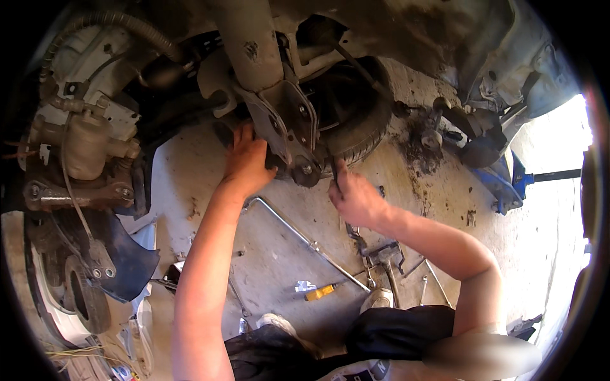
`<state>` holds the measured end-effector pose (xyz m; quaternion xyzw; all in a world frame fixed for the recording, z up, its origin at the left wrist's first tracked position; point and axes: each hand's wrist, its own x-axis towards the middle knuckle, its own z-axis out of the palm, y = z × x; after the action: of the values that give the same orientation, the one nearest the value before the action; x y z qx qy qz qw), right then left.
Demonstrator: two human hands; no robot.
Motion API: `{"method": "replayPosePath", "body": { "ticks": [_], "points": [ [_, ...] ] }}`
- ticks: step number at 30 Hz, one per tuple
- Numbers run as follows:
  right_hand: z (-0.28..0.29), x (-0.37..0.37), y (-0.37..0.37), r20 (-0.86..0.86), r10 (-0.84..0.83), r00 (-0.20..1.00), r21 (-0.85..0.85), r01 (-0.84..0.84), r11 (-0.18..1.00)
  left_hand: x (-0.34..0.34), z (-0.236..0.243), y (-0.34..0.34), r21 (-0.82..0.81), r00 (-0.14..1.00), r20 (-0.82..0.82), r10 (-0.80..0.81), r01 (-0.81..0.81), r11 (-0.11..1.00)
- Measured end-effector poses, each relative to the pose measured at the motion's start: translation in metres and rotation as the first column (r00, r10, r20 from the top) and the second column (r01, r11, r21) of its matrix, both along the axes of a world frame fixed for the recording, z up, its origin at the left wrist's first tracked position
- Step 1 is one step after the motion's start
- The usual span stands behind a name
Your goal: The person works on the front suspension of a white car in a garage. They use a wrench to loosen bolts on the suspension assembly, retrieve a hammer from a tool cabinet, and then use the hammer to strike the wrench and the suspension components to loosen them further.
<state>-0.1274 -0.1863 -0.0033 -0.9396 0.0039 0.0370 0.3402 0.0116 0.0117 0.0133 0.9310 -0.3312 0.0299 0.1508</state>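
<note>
A strut (251,51) comes down from the top, ending in a two-sided metal bracket (270,120) with a bolted joint (306,170) at its lower end. To the left of this bracket is my left hand (246,160), its fingers stretched upward and its thumb apart; the fingertips are partly lost against dark parts. My right hand (357,195) is just right of the joint, with fingers curled and the index finger raised along a dark, narrow piece (333,166). What that piece is I cannot make out. Behind it lies a tire (368,136).
A brake caliper (88,149) hangs at left. On the concrete floor lie a long breaker bar (305,238), a yellow-handled screwdriver (319,293), a hammer (386,257) and several other tools. A blue jack (505,184) stands at right. My shoes are near the tools.
</note>
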Motion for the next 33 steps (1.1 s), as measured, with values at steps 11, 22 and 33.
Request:
{"method": "replayPosePath", "body": {
  "ticks": [11,22,33],
  "points": [
    [-0.103,0.017,-0.002,0.271,-0.296,0.916,0.171,0.257,0.951,0.004,-0.004,0.001,0.024,0.999,0.05,-0.016,0.015,1.0],
    [0.061,0.015,-0.018,-0.419,0.08,0.904,0.312,0.061,0.948,-0.003,0.004,0.0,0.038,1.0,0.018,0.01,-0.01,0.999],
    [0.099,0.041,-0.028,-0.517,0.023,0.856,0.271,0.138,0.953,0.004,-0.001,0.003,0.075,1.0,0.003,0.005,-0.006,0.997]
  ]
}}
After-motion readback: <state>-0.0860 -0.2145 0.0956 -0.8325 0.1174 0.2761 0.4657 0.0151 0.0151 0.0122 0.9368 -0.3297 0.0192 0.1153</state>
